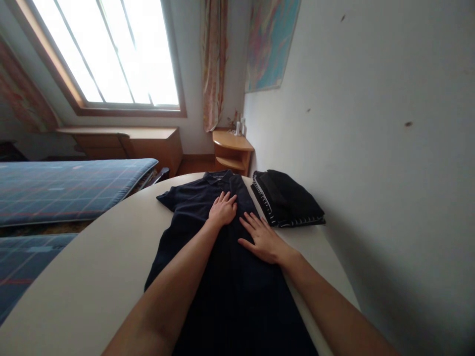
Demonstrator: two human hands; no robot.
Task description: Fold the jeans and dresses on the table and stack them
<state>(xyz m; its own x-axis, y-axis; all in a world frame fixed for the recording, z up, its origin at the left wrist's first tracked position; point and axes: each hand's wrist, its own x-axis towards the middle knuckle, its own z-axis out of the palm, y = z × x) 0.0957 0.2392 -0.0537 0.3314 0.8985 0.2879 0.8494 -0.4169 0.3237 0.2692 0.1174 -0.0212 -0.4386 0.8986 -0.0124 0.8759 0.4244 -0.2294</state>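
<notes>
A dark navy short-sleeved polo shirt point(193, 212) lies spread on the pale table point(115, 252), its collar at the far edge. One sleeve sticks out to the left, while the right side is folded inward over the body. My left hand point(223, 208) rests on the upper middle of the shirt, fingers stretched out. Flat on the folded right side lies my right hand point(261, 238), its fingers spread. Neither hand grips the cloth. The shirt's lower end runs toward me, out of the frame.
A stack of folded dark clothes point(289, 198) sits at the table's far right, close to the white wall point(371, 173). On the left are plaid mattresses point(74, 190). Behind stand a small corner shelf point(233, 143) and a wooden desk point(156, 143) under the window.
</notes>
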